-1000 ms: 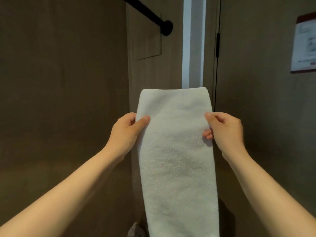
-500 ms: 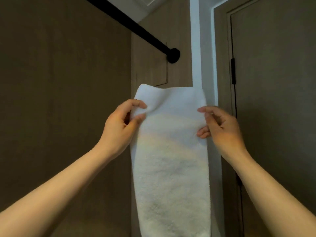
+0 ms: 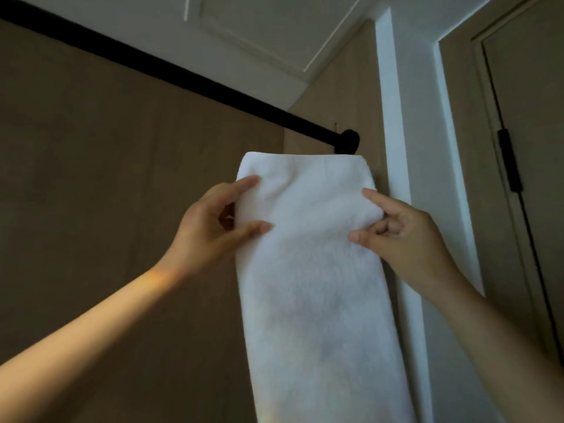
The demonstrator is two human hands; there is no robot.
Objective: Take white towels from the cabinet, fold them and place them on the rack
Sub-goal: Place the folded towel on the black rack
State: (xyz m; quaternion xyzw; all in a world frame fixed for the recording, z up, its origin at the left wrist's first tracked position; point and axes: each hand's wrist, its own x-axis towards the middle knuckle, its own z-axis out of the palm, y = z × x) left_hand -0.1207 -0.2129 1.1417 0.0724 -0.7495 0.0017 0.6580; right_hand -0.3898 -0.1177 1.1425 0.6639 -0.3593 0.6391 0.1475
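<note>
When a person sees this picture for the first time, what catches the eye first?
The white towel hangs long in the centre, its upper side edges pinched by the left hand and the right hand. Above it, a black rail runs down from the upper left to its round mount, behind the towel's top edge.

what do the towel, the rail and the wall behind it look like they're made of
The towel looks like terry cloth, probably cotton: white, fuzzy matte pile, hanging limp. The rail is likely metal with a matte black coating: thin, straight, no shine, though painted wood cannot be ruled out. The wall looks like a brown, matte wood-look panel; veneer or laminate, I cannot tell.
</note>
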